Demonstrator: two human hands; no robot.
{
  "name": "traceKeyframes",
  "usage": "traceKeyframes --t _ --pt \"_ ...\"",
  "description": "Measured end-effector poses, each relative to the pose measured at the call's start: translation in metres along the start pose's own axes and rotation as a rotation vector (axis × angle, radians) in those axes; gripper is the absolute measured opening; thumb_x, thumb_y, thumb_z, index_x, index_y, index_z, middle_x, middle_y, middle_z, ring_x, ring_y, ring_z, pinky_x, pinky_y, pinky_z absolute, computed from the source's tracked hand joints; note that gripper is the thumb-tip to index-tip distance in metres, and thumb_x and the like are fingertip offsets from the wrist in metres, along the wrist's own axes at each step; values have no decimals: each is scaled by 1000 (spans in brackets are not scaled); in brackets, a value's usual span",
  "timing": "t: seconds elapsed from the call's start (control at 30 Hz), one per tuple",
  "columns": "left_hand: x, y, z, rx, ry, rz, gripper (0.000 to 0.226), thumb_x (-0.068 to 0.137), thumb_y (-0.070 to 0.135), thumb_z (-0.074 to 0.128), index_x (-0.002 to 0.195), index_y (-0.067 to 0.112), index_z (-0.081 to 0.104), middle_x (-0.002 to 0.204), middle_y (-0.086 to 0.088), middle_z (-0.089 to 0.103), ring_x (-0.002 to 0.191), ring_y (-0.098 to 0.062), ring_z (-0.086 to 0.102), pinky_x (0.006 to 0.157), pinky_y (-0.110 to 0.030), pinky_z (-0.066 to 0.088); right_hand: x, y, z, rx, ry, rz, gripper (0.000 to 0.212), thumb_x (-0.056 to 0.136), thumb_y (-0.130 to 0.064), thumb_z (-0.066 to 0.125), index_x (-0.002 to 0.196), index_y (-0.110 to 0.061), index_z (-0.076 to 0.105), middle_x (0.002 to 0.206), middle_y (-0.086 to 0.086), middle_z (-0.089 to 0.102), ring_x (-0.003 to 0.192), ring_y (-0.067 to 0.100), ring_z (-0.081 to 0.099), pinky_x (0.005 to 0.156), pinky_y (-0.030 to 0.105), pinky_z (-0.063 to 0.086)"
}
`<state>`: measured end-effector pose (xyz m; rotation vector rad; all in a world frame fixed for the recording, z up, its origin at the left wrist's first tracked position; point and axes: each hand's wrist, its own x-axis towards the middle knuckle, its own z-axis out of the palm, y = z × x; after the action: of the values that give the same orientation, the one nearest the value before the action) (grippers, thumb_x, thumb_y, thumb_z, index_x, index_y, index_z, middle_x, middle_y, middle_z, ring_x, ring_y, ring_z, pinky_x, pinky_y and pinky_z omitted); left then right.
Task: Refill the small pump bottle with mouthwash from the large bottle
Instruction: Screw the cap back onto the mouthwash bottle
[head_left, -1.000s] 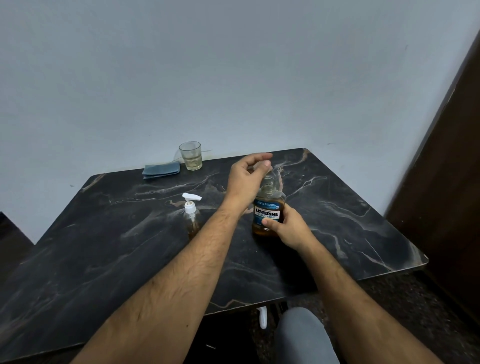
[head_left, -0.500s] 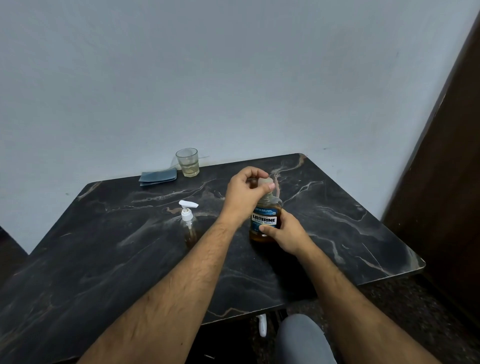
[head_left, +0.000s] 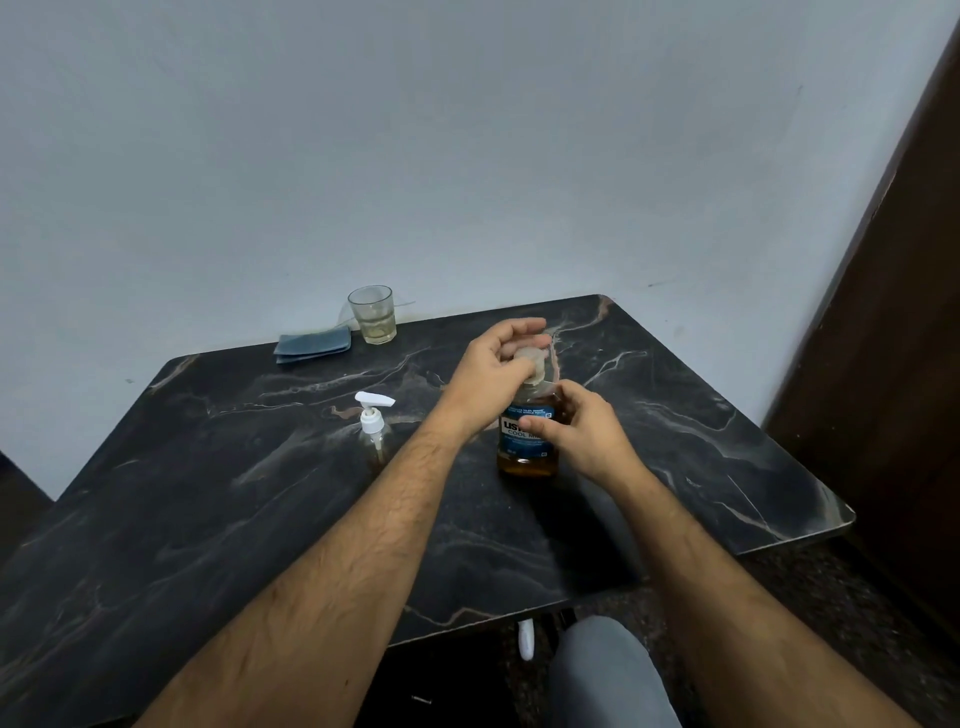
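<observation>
The large mouthwash bottle (head_left: 522, 447) stands upright on the dark marble table (head_left: 260, 493), amber liquid inside and a blue label on its front. My right hand (head_left: 584, 434) is wrapped around its body from the right. My left hand (head_left: 493, 374) reaches over from the left, with its fingers curled round the pale cap (head_left: 531, 358) on top. The small pump bottle (head_left: 375, 431) is clear with a white pump head. It stands by itself to the left of my left wrist, untouched.
A drinking glass (head_left: 372, 314) holding a little pale liquid stands at the table's back edge by the wall, beside a folded blue cloth (head_left: 313, 344). A dark wooden panel (head_left: 883, 364) rises on the right. My knee (head_left: 608, 670) shows below the table's front edge.
My left hand's fingers have shifted around the cap. My right hand has slid higher on the label. The bottle has stayed on the table, and the view has tilted slightly.
</observation>
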<state>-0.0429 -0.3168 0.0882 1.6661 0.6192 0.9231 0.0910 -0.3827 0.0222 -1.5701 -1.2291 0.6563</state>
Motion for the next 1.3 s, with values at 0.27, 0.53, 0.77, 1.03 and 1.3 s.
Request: traceKeyframes --t 0.27,0.53,0.77,1.03,1.3 --pt "7 -3 5 307 71 38 40 86 28 72 125 21 64 119 7 69 110 -3 63 100 -31 51 -2 -3 0 1 -7 9 36 81 -25 79 112 -18 64 109 -4 72 102 10 68 92 40 56" --pt "1 -7 -5 276 164 30 34 78 25 81 108 28 66 100 8 69 95 -7 66 87 -31 57 -1 -2 -1 8 -11 40 36 78 -27 81 109 -22 65 107 -5 73 103 10 68 93 43 56" --pt "-4 -4 -3 360 170 17 30 82 29 77 110 26 70 107 10 72 100 -4 67 91 -35 57 0 -2 0 -16 3 51 36 76 -31 83 108 -27 65 107 -7 73 103 10 68 93 44 56" --pt "-15 -2 16 588 433 2 40 70 56 80 94 26 71 84 15 67 77 2 59 64 -13 43 -5 -2 4 -79 74 18 40 74 -26 84 111 -24 66 105 -9 73 100 6 68 92 38 57" --pt "0 -11 -21 381 -36 -30 24 85 29 74 109 28 72 105 8 75 102 -6 68 95 -39 55 -1 -3 -2 -9 -38 6 39 76 -14 83 111 -16 67 104 -2 74 99 9 70 92 39 57"
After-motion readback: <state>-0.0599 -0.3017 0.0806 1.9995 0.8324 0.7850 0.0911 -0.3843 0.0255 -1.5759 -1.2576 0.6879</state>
